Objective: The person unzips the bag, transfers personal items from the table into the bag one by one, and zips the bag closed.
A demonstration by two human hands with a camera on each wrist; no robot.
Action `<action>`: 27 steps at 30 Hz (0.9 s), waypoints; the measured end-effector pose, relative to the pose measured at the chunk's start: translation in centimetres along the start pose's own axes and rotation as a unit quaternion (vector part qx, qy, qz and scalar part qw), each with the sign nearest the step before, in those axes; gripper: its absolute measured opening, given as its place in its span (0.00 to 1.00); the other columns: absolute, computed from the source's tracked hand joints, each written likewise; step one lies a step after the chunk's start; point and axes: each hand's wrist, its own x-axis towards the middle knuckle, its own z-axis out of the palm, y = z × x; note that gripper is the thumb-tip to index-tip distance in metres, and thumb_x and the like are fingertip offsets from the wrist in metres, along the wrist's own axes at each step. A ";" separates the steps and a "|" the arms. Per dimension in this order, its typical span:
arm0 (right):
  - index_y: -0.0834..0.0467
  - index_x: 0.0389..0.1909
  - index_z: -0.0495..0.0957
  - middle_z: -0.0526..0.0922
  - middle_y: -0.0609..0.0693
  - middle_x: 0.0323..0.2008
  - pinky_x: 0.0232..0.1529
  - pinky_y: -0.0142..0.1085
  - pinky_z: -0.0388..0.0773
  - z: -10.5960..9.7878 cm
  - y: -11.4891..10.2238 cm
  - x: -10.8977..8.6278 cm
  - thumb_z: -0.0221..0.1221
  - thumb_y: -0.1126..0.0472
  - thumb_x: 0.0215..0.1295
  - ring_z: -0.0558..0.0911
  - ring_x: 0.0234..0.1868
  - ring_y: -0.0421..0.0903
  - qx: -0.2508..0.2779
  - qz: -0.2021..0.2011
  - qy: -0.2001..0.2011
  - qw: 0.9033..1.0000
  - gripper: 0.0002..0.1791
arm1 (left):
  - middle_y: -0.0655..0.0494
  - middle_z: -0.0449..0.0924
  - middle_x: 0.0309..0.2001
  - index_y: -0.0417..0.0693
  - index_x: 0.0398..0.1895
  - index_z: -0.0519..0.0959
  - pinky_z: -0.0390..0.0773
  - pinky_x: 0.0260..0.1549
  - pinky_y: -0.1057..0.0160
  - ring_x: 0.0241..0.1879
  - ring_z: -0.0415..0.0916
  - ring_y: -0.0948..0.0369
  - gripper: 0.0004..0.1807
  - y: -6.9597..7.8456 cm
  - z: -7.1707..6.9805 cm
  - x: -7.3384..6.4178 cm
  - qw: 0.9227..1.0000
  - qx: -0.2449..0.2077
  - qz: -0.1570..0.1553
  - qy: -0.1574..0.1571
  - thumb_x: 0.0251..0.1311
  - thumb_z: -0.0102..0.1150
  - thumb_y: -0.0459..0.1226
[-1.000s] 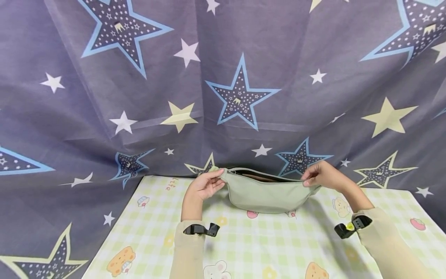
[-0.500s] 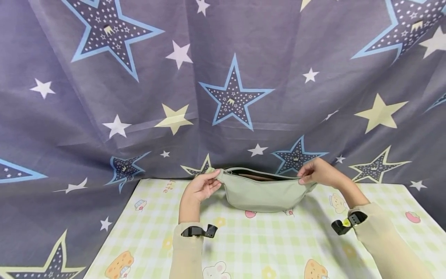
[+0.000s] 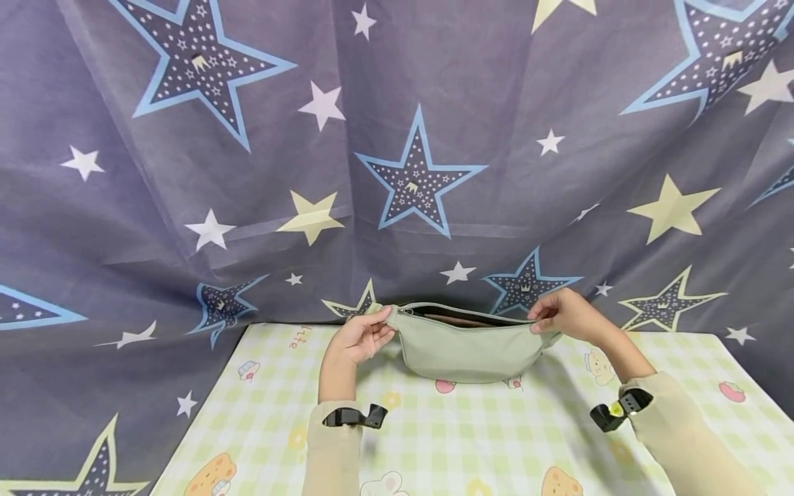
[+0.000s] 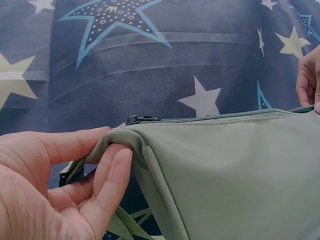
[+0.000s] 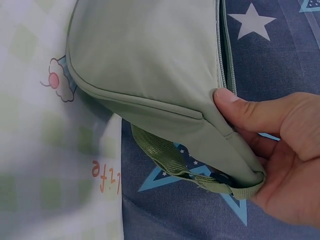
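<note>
A pale green waist bag (image 3: 471, 355) hangs between both hands near the back of the table, its top zipper undone. Inside the opening a brownish lining or object (image 3: 455, 321) shows. The left hand (image 3: 362, 334) pinches the bag's left end, close to the zipper pull (image 4: 142, 119). At the other end the right hand (image 3: 567, 315) grips the corner, its thumb lying on the zipper's end in the right wrist view. Green webbing strap (image 5: 165, 152) dangles beneath that corner, and more strap (image 4: 131, 222) shows below the left hand.
A checked tablecloth (image 3: 459, 441) with cartoon prints covers the table. Right behind the table's back edge hangs a dark star-patterned curtain (image 3: 298, 158). Black camera bands (image 3: 355, 417) sit on both wrists over beige sleeves (image 3: 685, 434).
Both hands keep their hold on the bag, which stays nearly in place. The whole head view has shifted slightly.
</note>
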 end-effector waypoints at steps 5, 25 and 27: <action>0.67 0.37 0.87 0.90 0.57 0.33 0.32 0.28 0.81 0.1 0.1 0.0 0.71 0.68 0.59 0.83 0.31 0.37 0.002 -0.005 0.002 1.000 0.08 | 0.55 0.85 0.23 0.47 0.27 0.86 0.87 0.33 0.70 0.24 0.84 0.64 0.21 0.0 -0.2 0.1 1.000 -0.003 -0.008 -0.003 0.77 0.45 0.30; 0.67 0.33 0.87 0.89 0.56 0.29 0.32 0.31 0.81 -0.4 -1.0 1.6 0.71 0.72 0.56 0.82 0.30 0.41 -0.047 0.006 -0.001 0.999 0.04 | 0.55 0.84 0.24 0.48 0.28 0.85 0.88 0.35 0.69 0.24 0.84 0.64 0.19 0.5 1.0 -0.6 1.000 0.016 -0.009 0.002 0.76 0.48 0.30; 0.67 0.34 0.86 0.88 0.56 0.30 0.33 0.30 0.81 -0.5 -1.4 1.8 0.71 0.72 0.55 0.83 0.31 0.42 -0.047 -0.003 -0.018 0.999 0.05 | 0.55 0.84 0.24 0.48 0.28 0.84 0.88 0.35 0.69 0.24 0.84 0.64 0.19 0.6 1.2 -0.6 1.000 0.018 -0.009 -0.004 0.76 0.48 0.30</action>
